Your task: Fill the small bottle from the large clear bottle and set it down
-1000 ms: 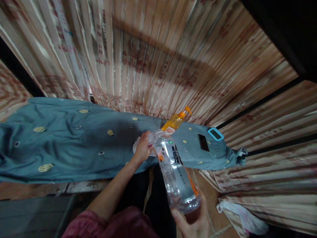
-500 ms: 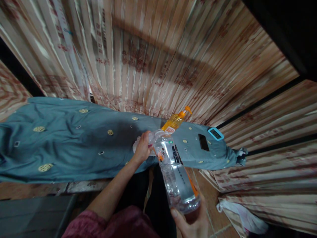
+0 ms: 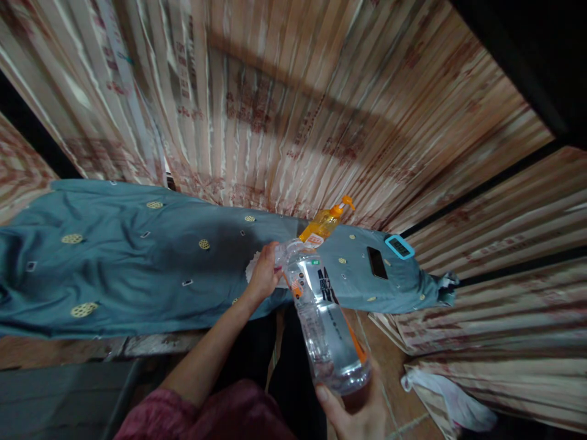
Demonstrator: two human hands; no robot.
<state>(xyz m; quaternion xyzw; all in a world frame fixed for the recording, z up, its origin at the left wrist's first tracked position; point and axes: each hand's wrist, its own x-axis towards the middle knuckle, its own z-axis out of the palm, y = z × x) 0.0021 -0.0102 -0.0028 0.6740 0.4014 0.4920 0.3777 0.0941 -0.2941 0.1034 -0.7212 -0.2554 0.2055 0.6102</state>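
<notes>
My right hand (image 3: 362, 410) grips the bottom of a clear plastic bottle (image 3: 323, 315) with a grey and orange label, tilted away from me. At the bottle's neck, my left hand (image 3: 263, 273) is closed around the cap end. The bottle hangs over the near edge of a table draped in a blue cloth (image 3: 137, 263) with small gold motifs. Something white (image 3: 251, 267) lies on the cloth just behind my left hand, mostly hidden.
An orange pump bottle (image 3: 325, 224) stands on the cloth behind the clear bottle. A dark phone (image 3: 376, 263) and a blue-framed timer (image 3: 398, 247) lie to the right. Striped curtains hang all round. A white bag (image 3: 447, 406) lies on the floor at right.
</notes>
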